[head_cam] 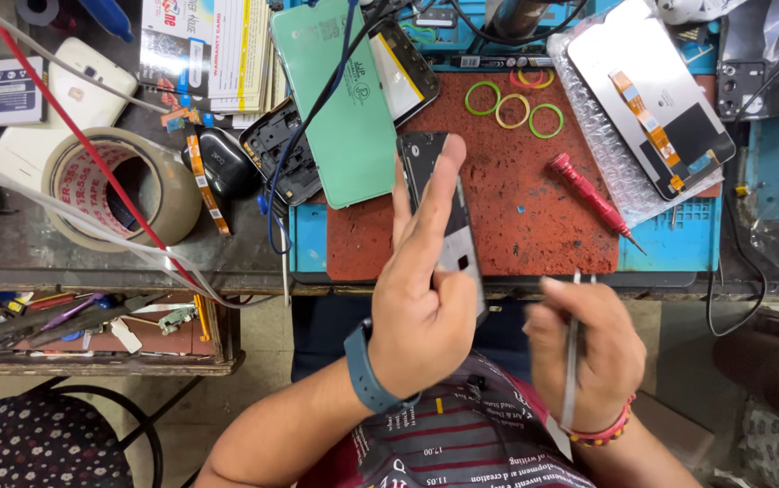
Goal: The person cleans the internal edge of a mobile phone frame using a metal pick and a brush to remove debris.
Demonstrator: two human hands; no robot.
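Phone frame (439, 212), dark and stripped open, stands nearly on edge above the near side of the red mat (516, 199), clamped in the left hand (426, 298): the thumb runs up one long side and the fingers wrap round the other. Going from the left: a roll of tape (123, 185) lies on the bench, crossed by a red wire (73, 136), with a white phone (91, 86) behind it. Next come a black phone shell (276, 154) and a green back cover (340, 99), the cover leaning over the shell's edge. A blue strap (367, 375) circles the left wrist. Beyond the frame, three rubber rings (513, 104) rest on the mat's far part, and a red screwdriver (593, 199) lies slantwise near its right edge. The right hand (588, 357) hovers just beside the left, fingers closed round thin metal tweezers (573, 361) that point upward; it is blurred. At far right a screen panel (652, 104) lies face down on bubble wrap (602, 145).
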